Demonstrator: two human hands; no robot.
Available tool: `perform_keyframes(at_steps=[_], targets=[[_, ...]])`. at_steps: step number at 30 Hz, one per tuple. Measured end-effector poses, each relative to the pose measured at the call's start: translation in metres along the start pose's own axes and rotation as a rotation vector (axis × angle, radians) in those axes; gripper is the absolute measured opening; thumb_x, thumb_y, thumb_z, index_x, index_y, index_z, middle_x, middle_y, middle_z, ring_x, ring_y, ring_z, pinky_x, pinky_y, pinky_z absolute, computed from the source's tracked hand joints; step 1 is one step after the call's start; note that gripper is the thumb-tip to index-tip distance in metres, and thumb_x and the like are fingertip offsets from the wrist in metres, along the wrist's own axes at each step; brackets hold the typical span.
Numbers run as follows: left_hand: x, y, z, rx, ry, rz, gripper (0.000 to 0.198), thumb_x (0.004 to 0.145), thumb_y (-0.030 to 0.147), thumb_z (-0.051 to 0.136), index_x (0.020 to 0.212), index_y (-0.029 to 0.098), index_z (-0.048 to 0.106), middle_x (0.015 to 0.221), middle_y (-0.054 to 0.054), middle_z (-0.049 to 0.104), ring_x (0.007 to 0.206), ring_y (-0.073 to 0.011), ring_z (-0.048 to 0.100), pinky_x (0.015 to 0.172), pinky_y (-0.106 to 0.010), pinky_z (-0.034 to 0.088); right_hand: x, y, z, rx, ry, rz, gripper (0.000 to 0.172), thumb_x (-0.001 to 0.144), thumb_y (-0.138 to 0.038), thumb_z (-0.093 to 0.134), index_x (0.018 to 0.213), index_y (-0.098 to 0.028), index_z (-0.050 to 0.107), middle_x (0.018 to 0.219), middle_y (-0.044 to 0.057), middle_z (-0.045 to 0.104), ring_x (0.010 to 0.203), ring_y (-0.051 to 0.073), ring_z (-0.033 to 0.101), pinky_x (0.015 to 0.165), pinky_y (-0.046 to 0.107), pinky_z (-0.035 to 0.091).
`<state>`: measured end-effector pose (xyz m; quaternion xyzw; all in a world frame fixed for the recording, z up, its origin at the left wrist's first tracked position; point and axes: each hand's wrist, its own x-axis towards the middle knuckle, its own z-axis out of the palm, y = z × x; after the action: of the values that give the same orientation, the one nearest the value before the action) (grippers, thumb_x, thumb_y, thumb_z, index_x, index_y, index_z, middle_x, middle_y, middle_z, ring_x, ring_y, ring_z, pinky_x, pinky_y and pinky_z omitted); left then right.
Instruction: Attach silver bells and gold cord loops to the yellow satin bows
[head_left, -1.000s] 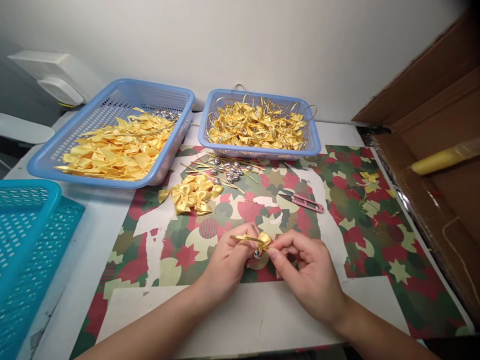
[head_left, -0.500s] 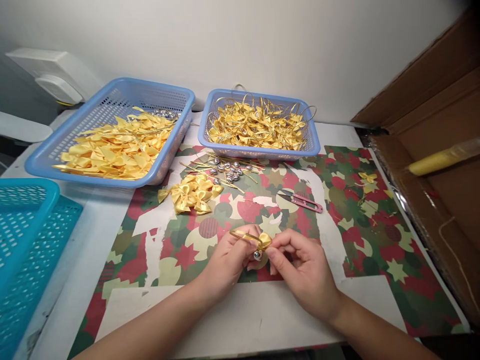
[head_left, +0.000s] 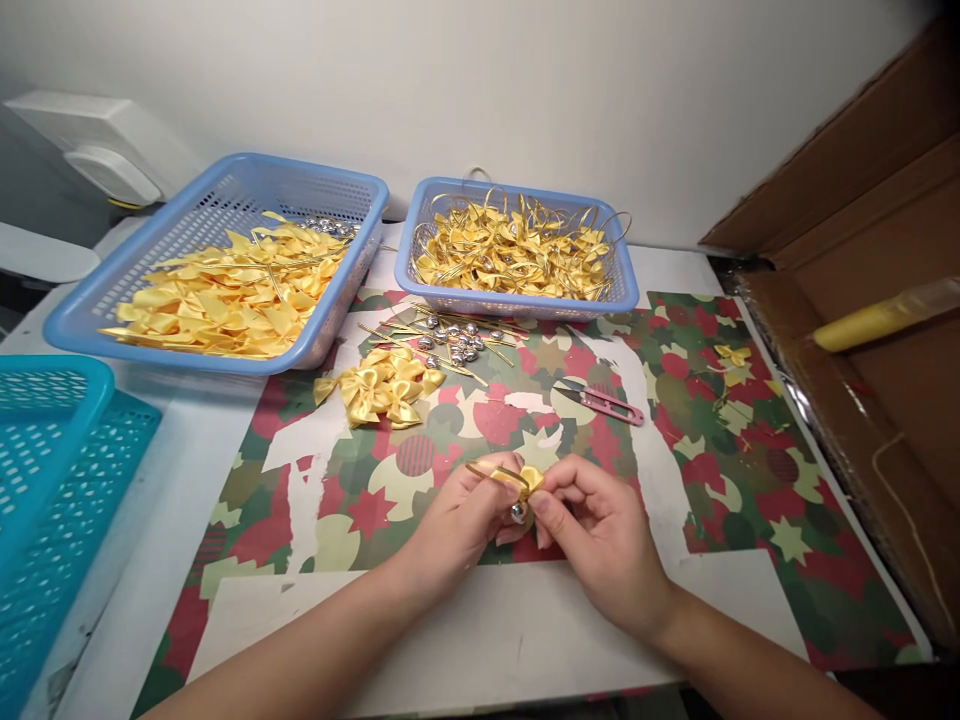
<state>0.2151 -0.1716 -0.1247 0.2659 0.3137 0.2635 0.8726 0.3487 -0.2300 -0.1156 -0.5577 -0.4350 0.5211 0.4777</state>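
Note:
Between my hands is a yellow satin bow (head_left: 531,478) with a gold cord loop (head_left: 491,470) and a silver bell (head_left: 517,513) hanging below it. My left hand (head_left: 472,510) pinches the bow and cord between thumb and fingers, and partly hides them. From the other side, my right hand (head_left: 589,510) grips the bow's right edge with thumb and forefinger. Beyond my hands lie a pile of yellow bows (head_left: 382,388), several silver bells (head_left: 457,345) and loose gold cords (head_left: 375,335). Pink thread snips (head_left: 604,402) rest to the right, blades pointing left.
A blue basket (head_left: 367,240) at back left holds yellow bows and silver bells. Another blue basket (head_left: 517,305) is full of bows with cord loops. A teal basket (head_left: 97,440) stands at left. Cardboard (head_left: 847,200) borders the right side. A single bow (head_left: 733,355) lies on the patterned paper.
My hands keep their grip on the bow with only slight finger movement. The gold cord loop looks a little flatter, and the whole view has shifted slightly.

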Motion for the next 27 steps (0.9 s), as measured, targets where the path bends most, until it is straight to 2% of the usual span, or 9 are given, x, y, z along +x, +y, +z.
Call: perform_keyframes(at_steps=[5,11,18,22,27], targets=[[-0.0008,0.0031,0.0008,-0.146,0.041,-0.083,0.018,0.067,0.024,0.062,0.057,0.017,0.049,0.055,0.006,0.037,0.049,-0.0069,0.027,0.048,-0.021,0.026,0.0009,0.0009,-0.0019,0.021,-0.019,0.029,0.015,0.091,-0.027,0.057,0.078,-0.019,0.055,0.056,-0.005,0.056,0.052,0.009,0.056,0.053,0.020,0.047],[-0.0014,0.0018,-0.0031,-0.210,-0.011,-0.147,0.016,0.068,0.025,0.062,0.059,0.017,0.050,0.055,0.006,0.034,0.050,-0.0070,0.022,0.048,-0.020,0.025,0.0035,0.0004,-0.0037,0.025,-0.044,0.026,0.014,0.090,-0.027,0.059,0.078,-0.019,0.056,0.060,-0.004,0.056,0.055,0.008,0.056,0.054,0.019,0.047],[-0.0004,0.0033,-0.0023,-0.140,0.006,-0.090,0.020,0.068,0.025,0.060,0.057,0.017,0.046,0.055,0.006,0.034,0.051,-0.0079,0.024,0.049,-0.022,0.025,0.0041,-0.0030,-0.0036,-0.067,-0.014,0.000,0.014,0.089,-0.026,0.059,0.076,-0.018,0.058,0.057,-0.004,0.056,0.051,0.008,0.053,0.049,0.019,0.043],[-0.0005,0.0048,0.0003,-0.047,0.010,-0.027,0.022,0.068,0.023,0.057,0.054,0.018,0.042,0.054,0.005,0.036,0.052,-0.0085,0.030,0.050,-0.023,0.025,0.0027,-0.0044,-0.0031,-0.068,-0.009,-0.011,0.015,0.089,-0.027,0.058,0.076,-0.019,0.057,0.057,-0.003,0.058,0.051,0.010,0.055,0.049,0.020,0.045],[-0.0009,0.0046,0.0034,-0.027,0.007,-0.034,0.020,0.068,0.020,0.056,0.054,0.018,0.042,0.054,0.004,0.038,0.051,-0.0085,0.033,0.050,-0.023,0.025,-0.0002,-0.0029,-0.0026,-0.028,-0.023,0.001,0.015,0.090,-0.027,0.058,0.077,-0.020,0.055,0.057,-0.004,0.057,0.050,0.010,0.056,0.050,0.021,0.047]])
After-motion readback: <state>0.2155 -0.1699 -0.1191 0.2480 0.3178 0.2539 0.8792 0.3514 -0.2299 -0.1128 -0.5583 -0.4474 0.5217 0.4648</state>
